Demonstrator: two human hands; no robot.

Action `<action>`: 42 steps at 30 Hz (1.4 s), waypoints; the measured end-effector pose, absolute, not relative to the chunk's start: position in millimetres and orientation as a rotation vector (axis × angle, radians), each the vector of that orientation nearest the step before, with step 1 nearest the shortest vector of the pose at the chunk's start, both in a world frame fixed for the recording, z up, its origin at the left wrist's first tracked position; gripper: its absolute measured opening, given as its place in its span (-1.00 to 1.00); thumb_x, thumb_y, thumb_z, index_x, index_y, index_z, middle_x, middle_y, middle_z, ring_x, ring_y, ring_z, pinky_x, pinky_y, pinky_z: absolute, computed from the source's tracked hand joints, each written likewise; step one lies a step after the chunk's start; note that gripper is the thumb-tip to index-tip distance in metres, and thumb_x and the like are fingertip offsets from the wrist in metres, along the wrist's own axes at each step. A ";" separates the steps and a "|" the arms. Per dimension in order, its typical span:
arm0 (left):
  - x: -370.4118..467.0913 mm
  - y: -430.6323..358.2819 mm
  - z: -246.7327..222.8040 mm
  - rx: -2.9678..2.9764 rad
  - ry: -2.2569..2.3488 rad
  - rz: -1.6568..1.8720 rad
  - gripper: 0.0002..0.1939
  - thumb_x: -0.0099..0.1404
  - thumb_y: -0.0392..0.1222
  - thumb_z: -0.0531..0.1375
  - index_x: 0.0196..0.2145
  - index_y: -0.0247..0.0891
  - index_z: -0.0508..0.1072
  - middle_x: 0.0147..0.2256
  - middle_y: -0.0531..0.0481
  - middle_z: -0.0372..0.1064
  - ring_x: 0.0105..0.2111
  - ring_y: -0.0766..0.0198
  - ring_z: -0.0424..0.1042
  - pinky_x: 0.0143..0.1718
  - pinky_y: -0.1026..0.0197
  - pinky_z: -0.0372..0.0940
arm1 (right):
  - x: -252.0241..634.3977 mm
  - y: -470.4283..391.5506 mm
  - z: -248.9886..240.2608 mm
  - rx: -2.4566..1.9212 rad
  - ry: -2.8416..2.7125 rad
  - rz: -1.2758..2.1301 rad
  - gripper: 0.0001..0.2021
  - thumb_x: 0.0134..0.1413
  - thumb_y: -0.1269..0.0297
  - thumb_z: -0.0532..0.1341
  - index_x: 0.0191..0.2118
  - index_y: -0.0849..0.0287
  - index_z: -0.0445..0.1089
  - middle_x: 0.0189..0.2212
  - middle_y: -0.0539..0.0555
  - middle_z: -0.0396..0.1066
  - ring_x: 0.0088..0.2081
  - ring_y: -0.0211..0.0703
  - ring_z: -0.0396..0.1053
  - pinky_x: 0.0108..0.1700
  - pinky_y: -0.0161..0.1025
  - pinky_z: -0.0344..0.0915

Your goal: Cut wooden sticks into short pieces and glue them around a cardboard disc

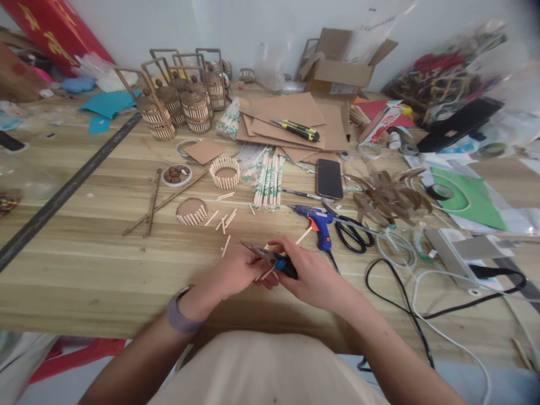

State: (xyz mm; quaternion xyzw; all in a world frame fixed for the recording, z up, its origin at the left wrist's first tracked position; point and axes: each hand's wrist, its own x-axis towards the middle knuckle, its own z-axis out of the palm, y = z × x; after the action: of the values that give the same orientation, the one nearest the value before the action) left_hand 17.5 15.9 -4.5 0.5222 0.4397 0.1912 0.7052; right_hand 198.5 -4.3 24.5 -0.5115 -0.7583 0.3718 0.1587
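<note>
My right hand [306, 270] is closed around the dark handles of a pair of pliers [261, 253] with blue on the grip. The jaws point left, over the fingers of my left hand [238, 273]. That hand is closed on thin wooden sticks [266, 274], whose ends poke out below the pliers; their number is hard to make out. Short cut sticks [225, 220] lie on the table just beyond. Behind them stand a cardboard disc partly ringed with sticks [192, 212] and a small round stick-walled basket [225, 173].
A blue glue gun [320, 225] and black scissors [353, 233] lie right of my hands, with cables [396, 287] trailing nearby. Farther back are paper-wrapped sticks [268, 180], a phone [329, 178], a utility knife [297, 130] on cardboard, and several stick lanterns [196, 109].
</note>
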 end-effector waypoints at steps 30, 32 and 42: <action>12.8 8.0 8.7 1.060 1.013 0.566 -0.64 0.29 0.11 0.17 -0.36 -0.30 0.42 -0.42 -0.04 0.51 -0.41 0.22 0.52 -0.29 0.19 0.36 | 228.6 -26.9 24.1 -1.697 -1.838 1.341 -0.80 0.12 0.09 0.18 -0.32 0.13 0.31 -0.46 -0.05 0.28 -0.41 -0.20 0.24 -0.34 -0.25 0.24; 10.5 6.9 8.2 1.071 1.001 0.534 -0.64 0.29 0.10 0.18 -0.39 -0.29 0.41 -0.43 -0.04 0.51 -0.42 0.23 0.52 -0.33 0.20 0.36 | 239.0 -29.1 25.5 -1.677 -1.797 1.538 -0.77 0.10 0.07 0.16 -0.34 0.14 0.34 -0.45 -0.03 0.28 -0.38 -0.20 0.24 -0.33 -0.26 0.21; 12.3 -1.0 4.5 1.035 0.845 0.379 -0.59 0.25 0.16 0.20 -0.30 -0.30 0.44 -0.44 -0.01 0.50 -0.51 0.31 0.49 -0.38 0.24 0.34 | 230.4 -28.3 24.3 -1.553 -1.632 1.900 -0.88 0.02 0.25 0.19 -0.32 0.15 0.39 -0.39 -0.03 0.33 -0.33 -0.19 0.27 -0.30 -0.29 0.24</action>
State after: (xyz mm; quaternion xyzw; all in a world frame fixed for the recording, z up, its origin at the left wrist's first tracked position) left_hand 12.3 -1.0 4.5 0.4770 0.3892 0.1744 0.7685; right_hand 230.4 -28.3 24.3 -0.5246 -0.5511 0.6417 0.0972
